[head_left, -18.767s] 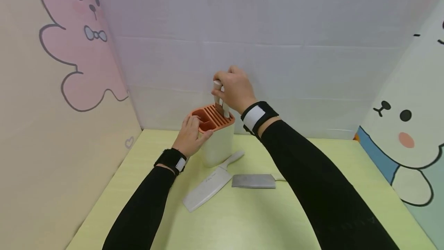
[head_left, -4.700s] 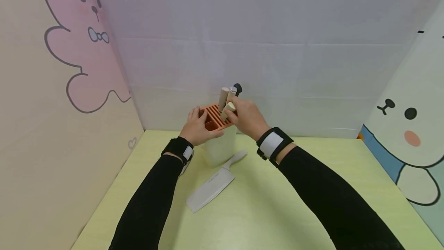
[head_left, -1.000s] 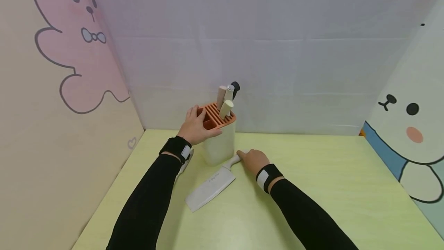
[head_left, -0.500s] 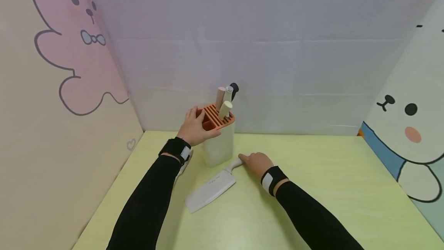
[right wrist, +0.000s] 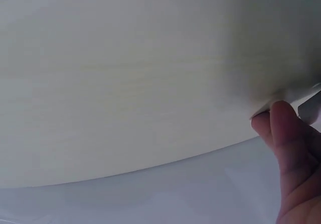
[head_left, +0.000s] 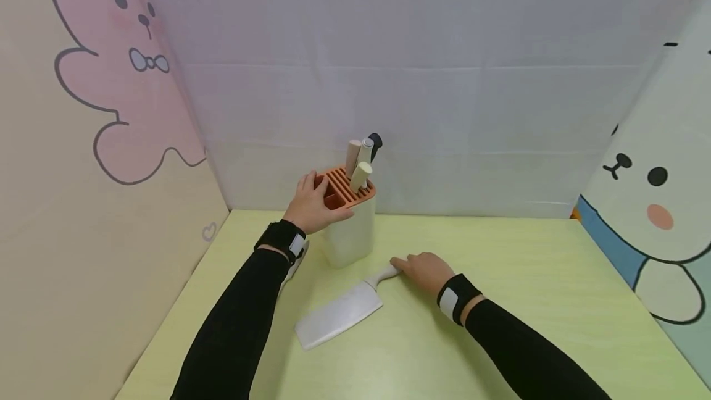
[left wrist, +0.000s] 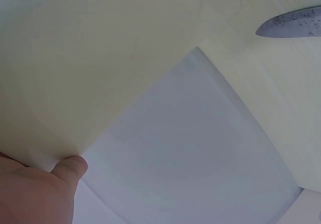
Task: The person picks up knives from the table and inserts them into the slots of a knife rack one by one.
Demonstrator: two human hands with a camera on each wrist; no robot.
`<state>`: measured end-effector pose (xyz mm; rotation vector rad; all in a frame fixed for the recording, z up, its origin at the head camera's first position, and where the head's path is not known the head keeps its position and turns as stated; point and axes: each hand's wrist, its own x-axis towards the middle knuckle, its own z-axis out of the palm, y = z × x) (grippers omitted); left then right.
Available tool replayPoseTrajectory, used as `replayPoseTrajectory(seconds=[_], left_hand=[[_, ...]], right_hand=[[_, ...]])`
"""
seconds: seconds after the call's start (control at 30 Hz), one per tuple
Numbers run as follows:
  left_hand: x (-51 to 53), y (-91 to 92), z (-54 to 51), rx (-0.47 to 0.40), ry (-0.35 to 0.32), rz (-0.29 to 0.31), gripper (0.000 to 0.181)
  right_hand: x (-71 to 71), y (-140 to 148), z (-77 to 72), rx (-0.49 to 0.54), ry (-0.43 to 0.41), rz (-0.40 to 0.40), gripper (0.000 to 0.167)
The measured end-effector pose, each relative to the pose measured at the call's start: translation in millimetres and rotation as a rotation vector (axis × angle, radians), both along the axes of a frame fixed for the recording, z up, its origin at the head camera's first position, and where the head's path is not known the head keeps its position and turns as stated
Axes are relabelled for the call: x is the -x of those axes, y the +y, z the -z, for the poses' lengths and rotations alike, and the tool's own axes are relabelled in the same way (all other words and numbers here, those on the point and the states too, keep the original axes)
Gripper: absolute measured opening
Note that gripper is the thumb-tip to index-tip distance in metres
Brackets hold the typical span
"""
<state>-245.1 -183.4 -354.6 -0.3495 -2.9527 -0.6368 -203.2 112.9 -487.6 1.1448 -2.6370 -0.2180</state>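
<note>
Right hand (head_left: pixel 426 273) pinches broad metal cleaver (head_left: pixel 340 318) by its pale handle (head_left: pixel 383 275)
Left hand (head_left: pixel 312 206), fingers spread, grips cream, orange-topped plastic holder (head_left: pixel 351 238), likely for steadiness.

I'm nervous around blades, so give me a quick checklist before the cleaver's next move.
1. Right hand on the handle of the cleaver: ok, fingers at its end.
2. Left hand on the knife block: ok, at its top.
3. Knife block upright: ok.
4. Hands off the cleaver's blade: ok.
5. Bare slots for it: ok, some show beside the standing handles; whether it fits, cannot tell.
6. Other knife clear of the left sleeve: cannot tell, the arm partly hides it.
</note>
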Motion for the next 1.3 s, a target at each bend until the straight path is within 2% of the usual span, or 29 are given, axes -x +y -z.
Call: replayPoseTrajectory(seconds=[0.27, 0.53, 0.83, 1.3], left_hand=[[-4.2, 0.3, -2.8, -0.003, -0.023, 0.004, 0.111], [-3.7, -1.2, -3.9, -0.001, -0.020, -0.002, 0.111], [-6.4, -0.5, -5.4, -0.018, -0.027, 0.005, 0.110], [-5.5, 1.4, -6.0, -0.026, -0.035, -0.003, 0.109]], right_hand=[[-16.8, 29.6, 2.5, 0.112, -0.034, -0.040, 0.025], [-31.5, 59.6, 2.3, 0.181, -0.050, -0.047, 0.027], [-50.4, 93.8, 1.7, 0.198, -0.108, 0.020, 0.032], [-68.0, 143.1, 0.5, 0.221, -0.098, 0.095, 0.037]])
